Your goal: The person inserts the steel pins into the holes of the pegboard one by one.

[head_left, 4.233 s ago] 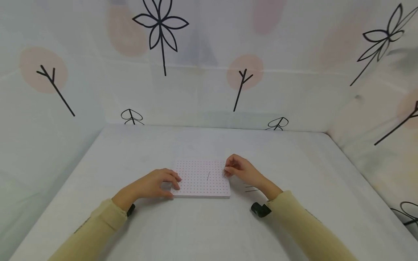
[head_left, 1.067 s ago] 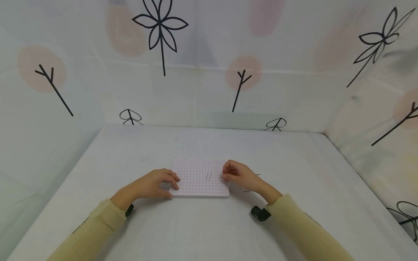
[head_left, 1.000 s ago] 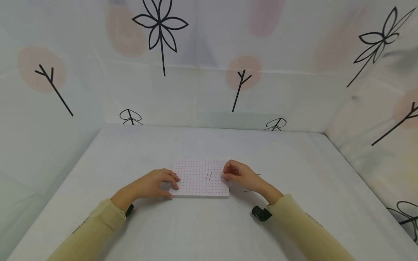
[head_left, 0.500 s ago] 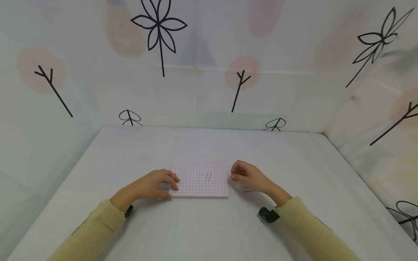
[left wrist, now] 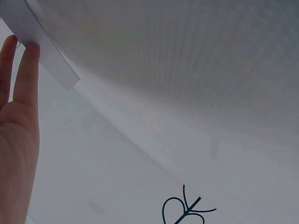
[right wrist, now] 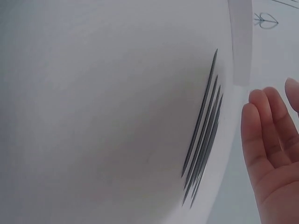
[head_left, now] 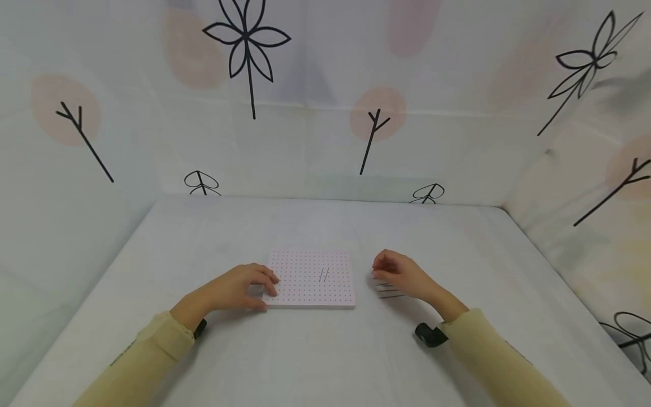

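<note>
A flat white board [head_left: 310,294] with a grid of small dots lies on the table. Two thin dark sticks [head_left: 326,275] show as slanting parallel lines right of its middle. At its left edge rests my left hand [head_left: 239,288], fingers over the surface and thumb by the front corner; the left wrist view has two fingertips [left wrist: 31,49] against its side. My right hand [head_left: 404,277] is off to the board's right, fingers loosely bent and nothing visible in them. Below it lie several dark pointed sticks [right wrist: 203,135], side by side, partly hidden by the hand in the head view.
A white cloth covers the table [head_left: 305,356], and a patterned cloth wall [head_left: 305,141] rises behind and at both sides. Each wrist carries a small black camera, the right one [head_left: 431,335] close above the table.
Over the last second my right hand has moved right, from the board's edge to above the loose sticks. The board had one stick 4.2 s ago and has two now. The left hand stays.
</note>
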Motion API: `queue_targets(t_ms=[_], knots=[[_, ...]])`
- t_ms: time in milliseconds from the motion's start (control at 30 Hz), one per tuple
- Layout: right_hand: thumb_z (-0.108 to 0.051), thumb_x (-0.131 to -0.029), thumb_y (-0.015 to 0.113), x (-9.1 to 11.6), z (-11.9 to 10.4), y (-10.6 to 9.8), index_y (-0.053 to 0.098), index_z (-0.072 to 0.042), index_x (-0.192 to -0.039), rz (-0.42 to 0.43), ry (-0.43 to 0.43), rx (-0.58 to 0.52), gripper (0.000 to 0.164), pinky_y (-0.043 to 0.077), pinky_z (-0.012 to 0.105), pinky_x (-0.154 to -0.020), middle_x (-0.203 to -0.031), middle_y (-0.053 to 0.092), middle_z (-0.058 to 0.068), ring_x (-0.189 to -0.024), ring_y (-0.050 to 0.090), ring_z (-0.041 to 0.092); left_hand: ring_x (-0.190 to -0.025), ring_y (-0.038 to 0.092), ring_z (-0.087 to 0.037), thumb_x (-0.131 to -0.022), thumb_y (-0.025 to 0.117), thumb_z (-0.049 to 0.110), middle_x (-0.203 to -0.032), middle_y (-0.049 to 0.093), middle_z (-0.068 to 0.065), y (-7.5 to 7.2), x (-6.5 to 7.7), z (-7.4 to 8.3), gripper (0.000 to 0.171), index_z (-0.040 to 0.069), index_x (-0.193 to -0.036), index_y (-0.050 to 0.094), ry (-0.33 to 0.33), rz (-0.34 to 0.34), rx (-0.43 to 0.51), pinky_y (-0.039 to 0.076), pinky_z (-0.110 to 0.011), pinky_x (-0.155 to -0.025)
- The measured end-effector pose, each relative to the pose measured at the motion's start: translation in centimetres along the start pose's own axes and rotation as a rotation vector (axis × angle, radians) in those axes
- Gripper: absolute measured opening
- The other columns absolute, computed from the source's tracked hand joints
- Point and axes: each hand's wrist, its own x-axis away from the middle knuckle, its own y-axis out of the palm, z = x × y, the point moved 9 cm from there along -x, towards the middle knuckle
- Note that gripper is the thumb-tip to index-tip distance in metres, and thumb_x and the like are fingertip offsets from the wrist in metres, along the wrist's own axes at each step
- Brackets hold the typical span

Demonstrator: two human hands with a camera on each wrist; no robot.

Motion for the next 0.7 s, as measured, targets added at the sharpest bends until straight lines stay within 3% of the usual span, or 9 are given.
queue_targets(t_ms=[267, 700], knots=[[-0.003, -0.086, 0.065, 0.5, 0.6, -0.9, 0.059, -0.006, -0.093, 0.025, -0.014, 0.064, 0.010, 0.049, 0.030, -0.080, -0.091, 0.060, 0.002, -0.086, 0.058, 0.019, -0.114, 0.050, -0.024, -0.074, 0.079, 0.014, -0.117, 0.059, 0.001, -0.1, 0.0, 0.2, 0.021, 0.019, -0.091, 0.070, 0.014, 0.003, 0.003, 0.038, -0.045, -0.098], [-0.001, -0.081, 0.069, 0.7, 1.7, -2.0, 0.062, -0.006, -0.090, 0.025, -0.032, 0.211, 0.012, 0.048, 0.029, -0.075, -0.089, 0.061, 0.000, -0.082, 0.057, 0.016, -0.114, 0.050, -0.023, -0.073, 0.080, 0.013, -0.116, 0.060, 0.001, -0.1, 0.0, 0.1, 0.021, 0.019, -0.092, 0.070, 0.030, 0.014, 0.011, 0.039, -0.044, -0.098]])
